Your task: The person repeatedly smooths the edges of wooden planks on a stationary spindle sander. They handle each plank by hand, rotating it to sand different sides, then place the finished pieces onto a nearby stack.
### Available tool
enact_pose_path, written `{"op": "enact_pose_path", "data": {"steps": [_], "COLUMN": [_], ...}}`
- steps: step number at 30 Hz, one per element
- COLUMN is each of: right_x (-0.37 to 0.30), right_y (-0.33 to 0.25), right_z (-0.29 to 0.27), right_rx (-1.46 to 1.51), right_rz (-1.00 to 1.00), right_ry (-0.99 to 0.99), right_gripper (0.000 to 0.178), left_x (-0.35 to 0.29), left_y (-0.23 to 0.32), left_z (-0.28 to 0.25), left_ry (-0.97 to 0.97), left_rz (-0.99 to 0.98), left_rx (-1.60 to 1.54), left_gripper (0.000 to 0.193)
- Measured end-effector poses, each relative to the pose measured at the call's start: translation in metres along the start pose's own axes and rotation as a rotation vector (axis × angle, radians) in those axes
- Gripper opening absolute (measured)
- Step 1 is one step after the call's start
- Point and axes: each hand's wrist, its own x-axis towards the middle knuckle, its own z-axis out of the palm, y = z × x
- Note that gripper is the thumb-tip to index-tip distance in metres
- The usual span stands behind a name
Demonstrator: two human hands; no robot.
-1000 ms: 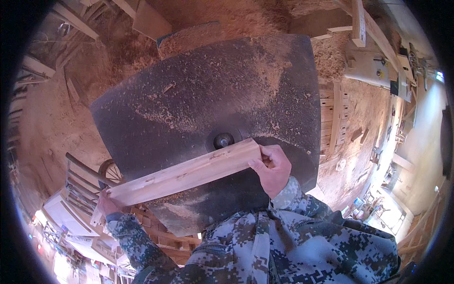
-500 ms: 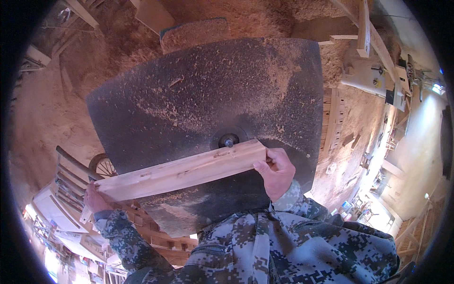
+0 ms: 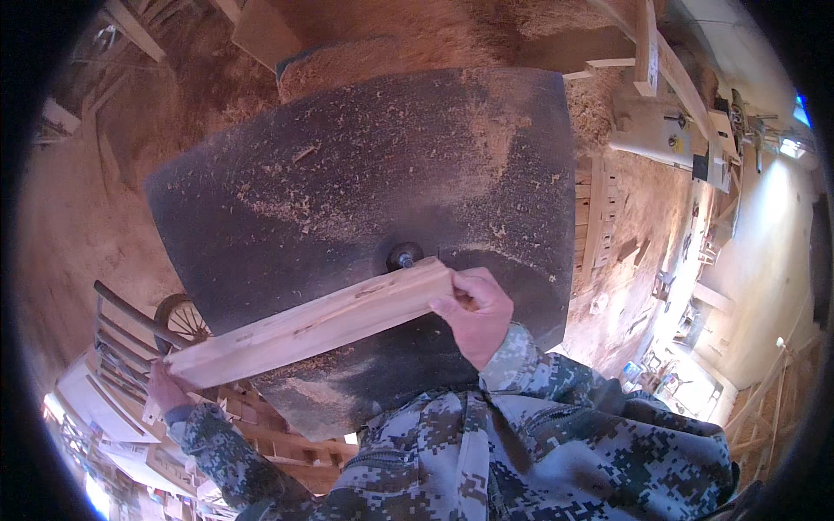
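A pale squared wooden beam (image 3: 313, 321) slants across the near half of a dark machine table (image 3: 261, 217), its right end farther from me. My left hand (image 3: 168, 384) is closed round its left end, out past the table's edge. Around the right end, my right hand (image 3: 475, 314) has its fingers wrapped and the thumb on the near face. Just beyond the beam's far side, close to its right end, a metal spindle (image 3: 405, 255) sticks up from a round hole in the table. Whether beam and spindle touch I cannot tell.
Sawdust and chips (image 3: 486, 148) lie over the tabletop. A spoked wheel (image 3: 181, 319) and a slatted cart frame (image 3: 122, 334) stand at the left. Stacked timber pieces (image 3: 595, 217) lie right of the table, and sawdust covers the floor beyond.
In the picture, the beam and my right hand have shifted left, and the beam's right end now sits closer to the spindle. Both hands keep their hold. The whole view has also shifted slightly.
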Motion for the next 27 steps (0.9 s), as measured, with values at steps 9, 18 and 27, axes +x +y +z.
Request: {"op": "enact_pose_path", "data": {"steps": [9, 18, 27], "right_x": [-0.008, -0.034, -0.089], "right_y": [0.001, 0.004, 0.051], "right_z": [0.037, 0.022, -0.101], "right_rx": [-0.070, 0.224, 0.305], "right_rz": [-0.181, 0.061, -0.002], "right_ry": [-0.092, -0.266, -0.475], "right_gripper": [0.036, 0.044, 0.079], "left_x": [0.049, -0.042, -0.207], "left_y": [-0.093, -0.141, -0.041], "left_z": [-0.081, -0.095, 0.056], "left_ry": [0.224, -0.155, -0.336], "left_rz": [-0.126, 0.183, 0.154], "left_rx": [-0.169, -0.851, -1.281], "left_gripper": [0.036, 0.062, 0.047]}}
